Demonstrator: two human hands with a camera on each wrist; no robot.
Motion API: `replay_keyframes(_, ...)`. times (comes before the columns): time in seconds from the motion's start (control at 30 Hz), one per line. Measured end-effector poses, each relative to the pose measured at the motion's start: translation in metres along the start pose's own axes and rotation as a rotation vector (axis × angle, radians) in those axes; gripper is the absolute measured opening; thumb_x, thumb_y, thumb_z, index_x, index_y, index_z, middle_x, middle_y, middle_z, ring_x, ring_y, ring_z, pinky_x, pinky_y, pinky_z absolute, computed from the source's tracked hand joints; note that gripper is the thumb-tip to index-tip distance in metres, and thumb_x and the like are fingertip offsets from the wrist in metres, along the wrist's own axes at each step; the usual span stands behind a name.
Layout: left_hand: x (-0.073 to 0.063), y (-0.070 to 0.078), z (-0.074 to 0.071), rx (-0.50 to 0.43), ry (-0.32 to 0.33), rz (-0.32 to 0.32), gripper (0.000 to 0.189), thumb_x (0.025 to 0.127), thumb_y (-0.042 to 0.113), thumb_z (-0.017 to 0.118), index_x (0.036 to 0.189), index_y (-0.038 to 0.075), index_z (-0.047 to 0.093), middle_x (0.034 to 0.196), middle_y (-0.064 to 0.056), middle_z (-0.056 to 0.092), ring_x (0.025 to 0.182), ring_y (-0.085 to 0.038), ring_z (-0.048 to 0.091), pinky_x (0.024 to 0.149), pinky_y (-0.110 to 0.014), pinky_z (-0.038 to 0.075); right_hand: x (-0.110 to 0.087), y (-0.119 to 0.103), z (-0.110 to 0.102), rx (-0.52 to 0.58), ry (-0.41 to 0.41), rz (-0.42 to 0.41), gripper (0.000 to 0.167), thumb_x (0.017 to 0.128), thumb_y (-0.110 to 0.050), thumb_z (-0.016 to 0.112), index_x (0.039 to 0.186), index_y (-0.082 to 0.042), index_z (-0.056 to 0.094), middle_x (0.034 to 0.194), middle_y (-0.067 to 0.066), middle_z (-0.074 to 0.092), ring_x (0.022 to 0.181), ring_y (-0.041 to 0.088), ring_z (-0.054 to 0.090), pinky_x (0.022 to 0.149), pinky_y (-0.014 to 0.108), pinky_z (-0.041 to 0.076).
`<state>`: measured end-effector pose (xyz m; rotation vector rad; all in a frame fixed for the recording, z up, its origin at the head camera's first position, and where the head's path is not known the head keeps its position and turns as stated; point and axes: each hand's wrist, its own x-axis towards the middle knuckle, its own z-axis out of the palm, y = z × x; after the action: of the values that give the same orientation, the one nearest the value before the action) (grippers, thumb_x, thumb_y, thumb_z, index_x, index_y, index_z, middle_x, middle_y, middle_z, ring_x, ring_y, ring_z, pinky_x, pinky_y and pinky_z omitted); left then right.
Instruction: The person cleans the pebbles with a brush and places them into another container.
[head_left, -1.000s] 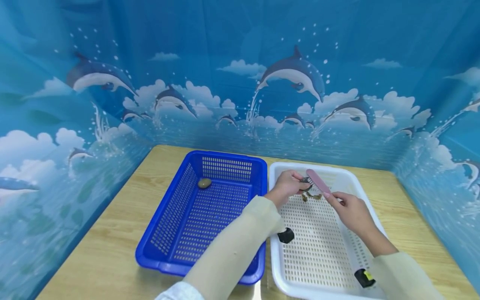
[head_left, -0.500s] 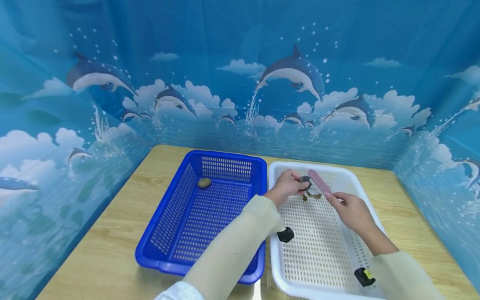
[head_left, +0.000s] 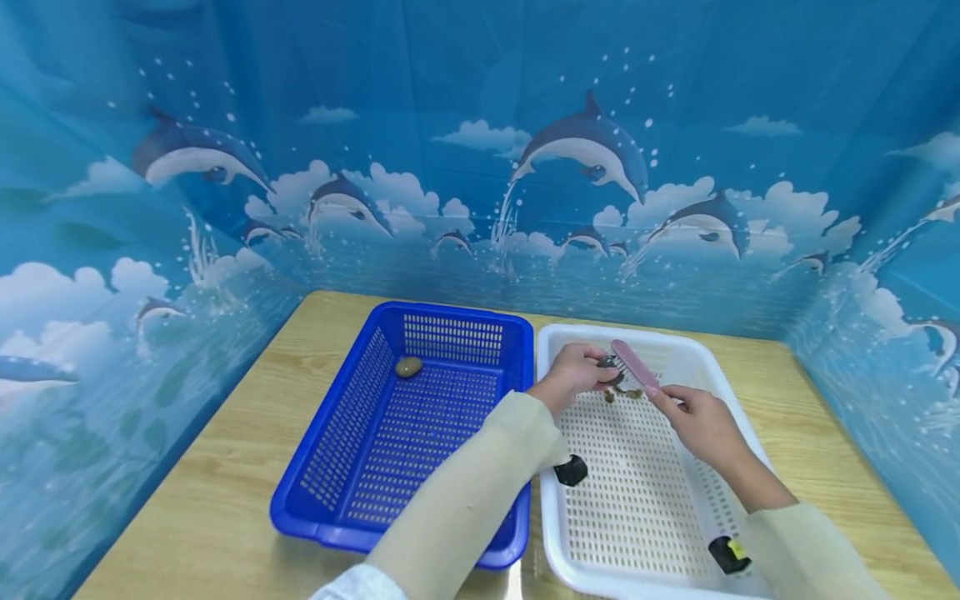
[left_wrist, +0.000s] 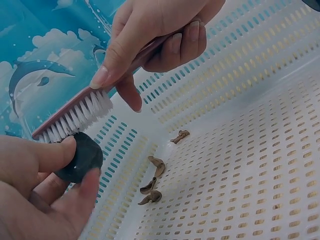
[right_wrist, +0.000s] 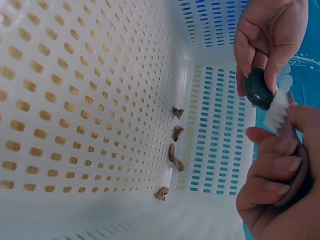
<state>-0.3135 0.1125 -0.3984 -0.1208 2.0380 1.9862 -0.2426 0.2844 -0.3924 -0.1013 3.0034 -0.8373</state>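
Note:
My left hand (head_left: pixel 573 372) pinches a dark, smooth, rounded stone (left_wrist: pixel 85 159) between thumb and fingers, over the far end of the white basket (head_left: pixel 551 517). My right hand (head_left: pixel 699 423) grips the handle of a pink brush (head_left: pixel 634 363), thumb laid along its back. In both wrist views the white bristles (left_wrist: pixel 82 117) meet the stone's upper edge. The stone looks wet and shiny in the right wrist view. Below the hands, several curled brown scraps (right_wrist: pixel 175 157) like dried leaves lie on the basket floor near its far wall.
To the left stands a blue basket (head_left: pixel 300 467) with one tan pebble (head_left: pixel 408 367) near its far left corner. Both baskets rest on a wooden table (head_left: pixel 202 508). A dolphin-print curtain (head_left: pixel 480 167) rises behind and at the sides.
Half a second ago the brush was lifted off the stone and the stone's face was turned up. Now the brush has come back left onto the stone, and the left hand has dipped slightly.

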Motion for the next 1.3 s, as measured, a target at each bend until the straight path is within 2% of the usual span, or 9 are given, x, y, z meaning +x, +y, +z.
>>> replay_keyframes(0.1,-0.0004,0.0002,-0.0004,0.076,0.021,0.016,0.023,0.084,0.001,0.074,0.107,0.000,0.069,0.099,-0.012,0.071,0.088,-0.019,0.067,0.077,-0.029,0.055,0.0003,-0.0006,0.0001,0.009,-0.008,0.004,0.068,0.101,-0.053,0.040,0.125,0.007,0.059,0.080,0.012,0.064,0.065,0.018,0.049,0.054,0.031,0.041)
replay_keyframes(0.17,-0.0007,0.0006,-0.0007,0.097,0.026,0.018,0.021,0.084,0.001,0.075,0.104,0.001,0.069,0.097,-0.010,0.071,0.087,-0.017,0.065,0.077,-0.028,0.054,0.0002,-0.0008,0.0003,0.009,-0.005,0.002,0.067,0.101,-0.053,0.041,0.125,0.007,0.060,0.082,0.012,0.065,0.065,0.018,0.049,0.054,0.030,0.040)
replay_keyframes(0.43,-0.0022,0.0023,-0.0008,0.098,0.006,0.012,0.012,0.083,0.000,0.075,0.092,0.002,0.067,0.090,-0.008,0.072,0.080,-0.015,0.065,0.069,-0.028,0.054,0.0005,0.0007,0.0014,0.008,-0.005,0.007,0.066,0.100,-0.054,0.043,0.124,0.005,0.061,0.100,0.021,0.068,0.066,0.019,0.050,0.053,0.031,0.040)
replay_keyframes(0.77,-0.0025,0.0009,-0.0013,0.048,0.000,0.056,0.014,0.083,-0.003,0.074,0.087,0.004,0.061,0.082,-0.006,0.065,0.075,-0.016,0.063,0.082,-0.041,0.057,0.0008,-0.0018,-0.0026,-0.021,-0.019,0.053,0.069,0.101,-0.054,0.039,0.126,0.008,0.058,0.115,0.028,0.063,0.082,0.025,0.059,0.062,0.036,0.050)
replay_keyframes(0.93,-0.0029,0.0013,-0.0025,0.027,-0.004,0.075,0.015,0.084,-0.004,0.072,0.088,0.004,0.059,0.082,-0.007,0.063,0.077,-0.018,0.064,0.085,-0.044,0.056,0.0010,-0.0019,-0.0032,-0.022,-0.035,0.069,0.070,0.102,-0.055,0.037,0.125,0.007,0.060,0.096,0.019,0.066,0.075,0.023,0.053,0.057,0.032,0.042)
replay_keyframes(1.0,-0.0033,0.0013,-0.0031,0.020,-0.004,0.080,0.015,0.085,-0.005,0.071,0.088,0.003,0.059,0.083,-0.007,0.064,0.078,-0.019,0.065,0.085,-0.044,0.056,0.0010,-0.0015,-0.0031,-0.018,-0.042,0.072,0.071,0.101,-0.056,0.035,0.125,0.006,0.060,0.083,0.013,0.061,0.071,0.021,0.050,0.055,0.031,0.038)
replay_keyframes(1.1,-0.0043,0.0015,-0.0041,0.012,0.000,0.081,0.015,0.085,-0.004,0.071,0.088,0.004,0.059,0.084,-0.007,0.065,0.078,-0.019,0.065,0.086,-0.045,0.056,0.0002,-0.0008,-0.0028,-0.011,-0.042,0.062,0.072,0.101,-0.057,0.034,0.123,0.006,0.061,0.076,0.009,0.058,0.067,0.019,0.049,0.053,0.031,0.038)
replay_keyframes(1.3,-0.0041,0.0024,-0.0051,-0.017,0.010,0.080,0.017,0.083,-0.005,0.072,0.090,0.003,0.059,0.082,-0.005,0.060,0.077,-0.019,0.064,0.076,-0.034,0.059,-0.0010,0.0006,-0.0028,0.000,-0.053,0.048,0.070,0.103,-0.054,0.032,0.122,0.007,0.061,0.080,0.011,0.062,0.068,0.019,0.051,0.054,0.031,0.040)
